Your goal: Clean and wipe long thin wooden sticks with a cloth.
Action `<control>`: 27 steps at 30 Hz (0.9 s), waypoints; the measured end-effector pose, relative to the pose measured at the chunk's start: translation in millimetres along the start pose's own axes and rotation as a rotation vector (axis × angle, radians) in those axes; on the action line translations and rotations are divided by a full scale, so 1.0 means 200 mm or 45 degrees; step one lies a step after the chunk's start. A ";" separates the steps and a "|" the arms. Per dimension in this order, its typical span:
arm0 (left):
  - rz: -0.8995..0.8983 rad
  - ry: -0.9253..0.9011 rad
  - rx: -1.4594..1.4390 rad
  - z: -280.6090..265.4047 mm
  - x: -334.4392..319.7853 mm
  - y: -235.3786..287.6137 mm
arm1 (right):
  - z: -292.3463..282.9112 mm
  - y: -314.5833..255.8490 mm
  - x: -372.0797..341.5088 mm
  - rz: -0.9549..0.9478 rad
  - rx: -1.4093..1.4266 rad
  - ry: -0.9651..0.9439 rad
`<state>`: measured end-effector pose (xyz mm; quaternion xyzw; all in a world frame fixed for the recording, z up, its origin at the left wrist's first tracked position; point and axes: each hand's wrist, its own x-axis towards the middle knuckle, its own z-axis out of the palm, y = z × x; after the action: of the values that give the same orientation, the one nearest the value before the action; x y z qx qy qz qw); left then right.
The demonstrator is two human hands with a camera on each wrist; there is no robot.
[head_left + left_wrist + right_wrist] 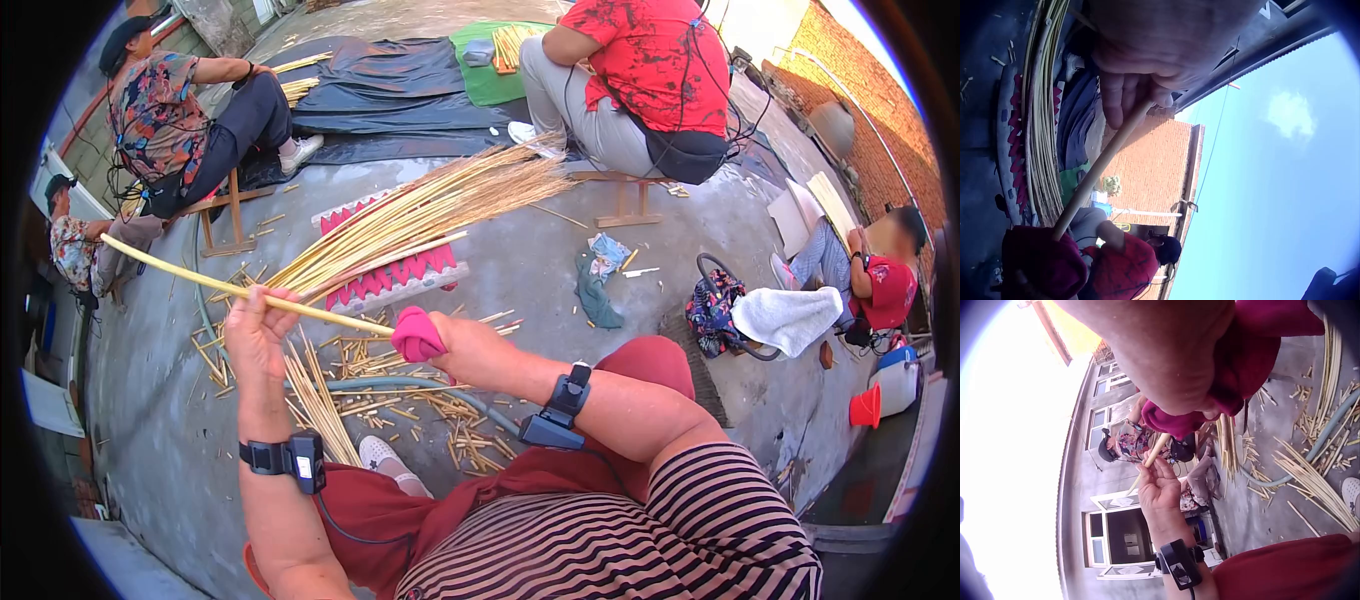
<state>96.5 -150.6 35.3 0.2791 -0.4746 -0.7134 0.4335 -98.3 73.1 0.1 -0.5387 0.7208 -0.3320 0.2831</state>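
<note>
A long pale-yellow stalk [180, 270] slants across in front of me in the head view, its far end up at the left. My left hand [258, 335] pinches it partway along between thumb and fingers. At its near end my right hand [472, 352] grips a folded magenta cloth [416, 337] wrapped about the stalk. The left wrist view shows the stalk [1099, 165] running from the left fingers into the cloth [1041, 262]. In the right wrist view the cloth [1250, 369] bunches under the right hand, hiding the stalk's end.
Beyond my hands, a bundle of brushy-tipped stalks [410, 215] lies across a pink-and-white toothed rack [400, 288]. Cut pieces [470, 440], loose stalks [322, 405] and a grey hose [380, 383] lie on the concrete. Other people sit around; a white towel [790, 320] covers a bag.
</note>
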 end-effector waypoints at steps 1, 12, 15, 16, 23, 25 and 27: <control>0.100 0.094 -0.051 -0.10 0.05 0.05 | -0.01 0.01 -0.02 0.074 0.033 -0.031; 0.098 0.249 0.432 -0.22 0.03 0.08 | -0.01 0.06 -0.13 0.023 0.291 0.334; 0.017 -0.042 0.343 0.20 -0.13 -0.12 | 0.06 0.12 -0.06 -0.343 -0.110 0.342; -0.083 -0.145 0.237 0.33 -0.21 -0.18 | 0.08 0.10 -0.05 -0.321 0.019 0.299; -0.263 -0.258 0.143 0.48 -0.27 -0.26 | 0.02 -0.09 -0.02 -0.041 0.353 0.217; -0.229 -0.301 0.132 0.45 -0.23 -0.26 | 0.01 -0.13 -0.01 0.048 0.582 0.086; -0.062 -0.349 0.177 0.41 -0.17 -0.28 | 0.06 -0.03 0.02 -0.060 0.408 0.164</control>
<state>26.3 -74.9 15.9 0.2199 -0.5707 -0.7204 0.3270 -86.8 65.7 -2.0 -0.4808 0.6625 -0.4831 0.3107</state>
